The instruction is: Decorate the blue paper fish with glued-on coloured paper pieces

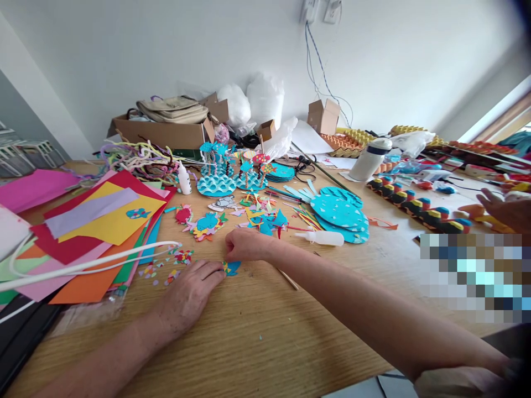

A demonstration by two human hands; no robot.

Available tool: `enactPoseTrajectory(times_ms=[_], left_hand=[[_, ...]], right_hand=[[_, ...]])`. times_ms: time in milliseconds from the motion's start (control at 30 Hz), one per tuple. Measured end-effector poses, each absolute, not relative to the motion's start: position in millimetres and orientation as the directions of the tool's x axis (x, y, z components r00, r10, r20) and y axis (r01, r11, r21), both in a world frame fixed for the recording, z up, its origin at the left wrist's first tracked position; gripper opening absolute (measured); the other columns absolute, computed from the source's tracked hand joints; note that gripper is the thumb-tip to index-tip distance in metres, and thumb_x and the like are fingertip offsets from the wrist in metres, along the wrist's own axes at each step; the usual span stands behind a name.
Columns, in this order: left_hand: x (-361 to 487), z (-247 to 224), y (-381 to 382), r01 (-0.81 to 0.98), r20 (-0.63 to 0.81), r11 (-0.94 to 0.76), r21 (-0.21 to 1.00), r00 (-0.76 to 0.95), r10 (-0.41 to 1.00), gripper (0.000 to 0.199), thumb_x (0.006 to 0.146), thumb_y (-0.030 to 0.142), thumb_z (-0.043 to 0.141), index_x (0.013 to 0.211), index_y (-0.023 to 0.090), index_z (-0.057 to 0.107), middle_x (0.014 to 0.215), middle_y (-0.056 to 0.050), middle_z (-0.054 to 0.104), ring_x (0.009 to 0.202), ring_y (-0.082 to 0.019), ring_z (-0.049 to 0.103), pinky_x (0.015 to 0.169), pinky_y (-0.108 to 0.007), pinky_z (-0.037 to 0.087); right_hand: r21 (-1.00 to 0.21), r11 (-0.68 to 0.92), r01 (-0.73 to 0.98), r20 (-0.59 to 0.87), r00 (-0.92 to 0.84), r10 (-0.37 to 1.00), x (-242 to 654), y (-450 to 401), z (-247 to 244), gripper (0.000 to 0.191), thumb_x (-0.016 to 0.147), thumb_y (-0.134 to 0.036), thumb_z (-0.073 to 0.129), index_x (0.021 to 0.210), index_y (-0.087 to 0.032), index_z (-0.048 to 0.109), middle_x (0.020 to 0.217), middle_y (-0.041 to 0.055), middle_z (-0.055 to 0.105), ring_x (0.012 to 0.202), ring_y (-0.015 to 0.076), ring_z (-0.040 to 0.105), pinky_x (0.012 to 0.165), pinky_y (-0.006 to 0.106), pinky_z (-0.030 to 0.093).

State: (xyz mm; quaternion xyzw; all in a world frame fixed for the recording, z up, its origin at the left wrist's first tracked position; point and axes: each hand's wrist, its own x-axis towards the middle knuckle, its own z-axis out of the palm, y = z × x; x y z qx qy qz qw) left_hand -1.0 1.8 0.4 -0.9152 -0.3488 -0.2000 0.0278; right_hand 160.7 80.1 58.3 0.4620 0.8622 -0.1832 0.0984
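Note:
On the wooden table (257,331), a small blue paper fish (233,268) with yellow bits lies between my hands. My left hand (191,290) rests palm down at its left, with fingertips pressed together at its edge. My right hand (244,246) is closed just above the fish, fingers pinched; anything between them is too small to make out. Small coloured paper dots (182,256) are scattered left of my hands. Behind them lie cut paper fish (207,222) and blue cut-outs (269,221). A white glue bottle (326,238) lies on its side to the right.
Coloured paper sheets (120,207) and a white cable (124,251) are at the left. An upright glue bottle (185,179), blue paper models (216,185) and a cardboard box (161,132) stand behind. Another person's hand (504,210) is at the right, beside painted egg-carton strips (418,207).

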Motion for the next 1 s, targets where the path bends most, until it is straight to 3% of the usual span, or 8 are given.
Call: enactPoseTrajectory(times_ms=[567,767,1000], left_hand=[[-1.2,1.5,0.9,0.648,0.378,-0.755,0.102,0.677,0.632,0.037,0.079,0.000,0.030,0.097,0.015,0.059,0.100,-0.009,0.061,0.090,-0.020,0.054,0.076,-0.035,0.048],[-2.4,-3.0,1.4,0.655,0.368,-0.747,0.116,0.670,0.645,0.039,0.077,-0.002,0.031,0.099,0.016,0.058,0.102,-0.007,0.061,0.092,-0.019,0.053,0.079,-0.035,0.047],[-1.5,0.9,0.5,0.651,0.373,-0.750,0.113,0.672,0.640,0.037,0.078,0.001,0.031,0.098,0.016,0.059,0.101,-0.008,0.062,0.090,-0.019,0.054,0.077,-0.035,0.048]], right_hand=[[-0.210,0.533,0.820,-0.357,-0.572,0.739,162.4,80.2,64.0,0.027,0.065,-0.032,0.055,0.086,-0.017,0.066,0.087,0.0067,0.065,0.079,0.0189,0.057,0.057,0.022,0.041],[-0.232,0.521,0.821,-0.374,-0.570,0.731,162.5,80.1,65.7,0.032,0.064,-0.039,0.056,0.086,-0.018,0.065,0.087,0.0063,0.065,0.077,0.0190,0.057,0.055,0.023,0.041],[-0.296,0.505,0.811,-0.349,-0.584,0.733,163.8,82.7,62.0,0.027,0.063,-0.034,0.059,0.081,-0.015,0.065,0.082,0.0081,0.064,0.074,0.0195,0.056,0.056,0.024,0.039]])
